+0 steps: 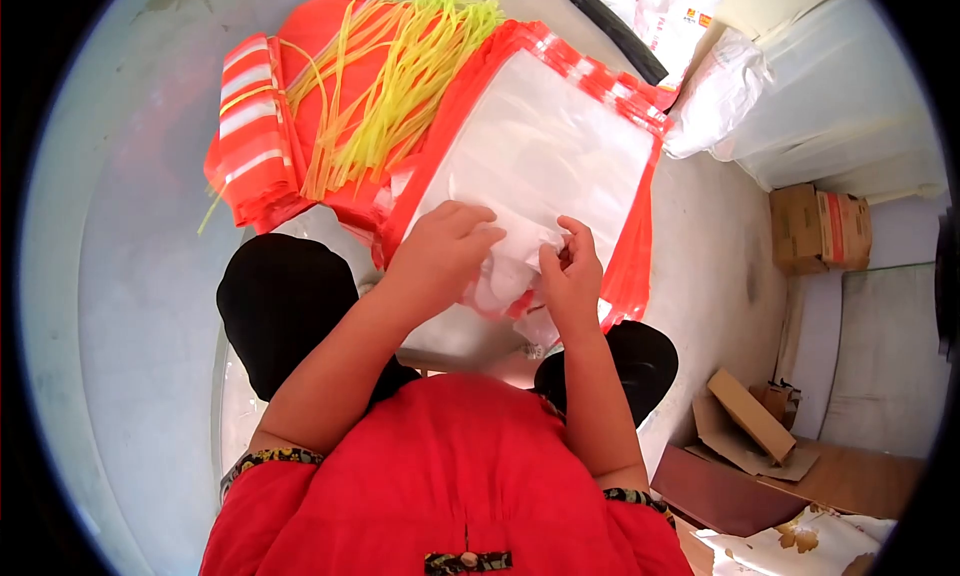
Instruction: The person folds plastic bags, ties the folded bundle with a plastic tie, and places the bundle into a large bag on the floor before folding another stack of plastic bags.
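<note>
A stack of clear plastic bags with red-orange borders (560, 116) lies before me, its near end between my hands. My left hand (445, 251) has its fingers curled over the bunched, whitish near edge of the top plastic bag (520, 238); the thumb is hidden. On the other side of that edge, my right hand (572, 271) pinches the plastic between thumb and fingers. Below the hands, the loose end of the bag hangs crumpled near my lap.
Left of the stack, yellow-green plastic strips (405, 86) lie over red sheets, beside a tied red-and-white bundle (255, 126). A black bar (617, 36) and white sacks (720, 91) are at the back right. Cardboard boxes (820, 229) stand farther right.
</note>
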Demonstrator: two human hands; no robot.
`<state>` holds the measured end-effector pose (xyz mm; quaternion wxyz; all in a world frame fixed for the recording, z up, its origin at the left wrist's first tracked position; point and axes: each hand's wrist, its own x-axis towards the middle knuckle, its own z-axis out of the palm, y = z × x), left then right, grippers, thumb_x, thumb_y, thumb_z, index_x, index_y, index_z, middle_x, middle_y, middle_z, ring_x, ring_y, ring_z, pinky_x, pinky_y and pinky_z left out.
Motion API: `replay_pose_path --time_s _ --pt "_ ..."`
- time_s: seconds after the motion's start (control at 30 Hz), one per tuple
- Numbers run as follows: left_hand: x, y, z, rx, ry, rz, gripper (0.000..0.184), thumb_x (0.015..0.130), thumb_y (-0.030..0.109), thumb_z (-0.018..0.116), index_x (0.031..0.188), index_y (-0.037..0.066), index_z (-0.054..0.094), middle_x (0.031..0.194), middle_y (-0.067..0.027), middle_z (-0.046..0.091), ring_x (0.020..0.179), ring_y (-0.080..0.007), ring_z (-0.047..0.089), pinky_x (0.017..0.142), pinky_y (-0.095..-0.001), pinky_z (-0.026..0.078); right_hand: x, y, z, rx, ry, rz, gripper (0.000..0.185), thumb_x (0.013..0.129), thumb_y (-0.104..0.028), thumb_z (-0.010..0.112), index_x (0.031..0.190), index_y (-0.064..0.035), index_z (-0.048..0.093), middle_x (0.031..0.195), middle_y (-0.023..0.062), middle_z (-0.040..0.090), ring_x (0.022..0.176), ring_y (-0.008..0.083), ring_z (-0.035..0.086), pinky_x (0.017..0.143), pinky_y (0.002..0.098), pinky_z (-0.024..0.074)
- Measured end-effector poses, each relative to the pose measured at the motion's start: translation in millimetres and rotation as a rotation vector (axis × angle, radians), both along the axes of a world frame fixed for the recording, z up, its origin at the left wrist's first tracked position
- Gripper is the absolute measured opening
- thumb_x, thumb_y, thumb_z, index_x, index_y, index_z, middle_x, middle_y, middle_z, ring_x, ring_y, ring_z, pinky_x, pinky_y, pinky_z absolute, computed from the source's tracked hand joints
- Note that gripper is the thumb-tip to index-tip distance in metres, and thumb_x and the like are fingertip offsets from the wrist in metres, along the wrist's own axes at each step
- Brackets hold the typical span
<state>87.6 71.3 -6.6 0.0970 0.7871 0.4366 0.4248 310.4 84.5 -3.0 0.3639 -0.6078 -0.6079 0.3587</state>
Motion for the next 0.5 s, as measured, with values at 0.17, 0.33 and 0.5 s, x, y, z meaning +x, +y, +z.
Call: replay_pose_path --time_s 0.17,0.33,0.5 --pt "15 6 -4 0.070 0.104 -0.021 0.037 0.073 0.005 0.073 0.109 0.007 0.071 0.121 -0.0133 0.067 0.109 -0.0331 0.064 0.091 -0.0416 0.052 0 4 10 0.080 -0.239 0.048 0.039 0.090 -0.012 0.065 0.128 -0.0056 0.062 0.109 0.0148 0.067 0.094 0.0292 0.063 0.085 0.0403 0.0527" --pt "21 5 -3 -0.003 0.172 -0.020 0.036 0.076 0.007 0.071 0.111 0.010 0.071 0.127 -0.0118 0.065 0.117 -0.0310 0.060 0.099 -0.0426 0.046 18 -5 0 0.596 -0.483 0.249 0.032 0.078 -0.001 0.070 0.109 -0.0064 0.068 0.130 0.0152 0.061 0.116 0.0357 0.057 0.097 0.0440 0.0501" --pt "23 1 0 -0.101 0.194 -0.036 0.034 0.081 0.009 0.069 0.114 0.013 0.072 0.134 -0.0096 0.063 0.126 -0.0302 0.056 0.106 -0.0442 0.042 7 -23 -11 0.691 -0.561 0.425 0.029 0.070 0.003 0.071 0.096 -0.0074 0.069 0.134 0.0125 0.061 0.126 0.0369 0.055 0.102 0.0452 0.0481"
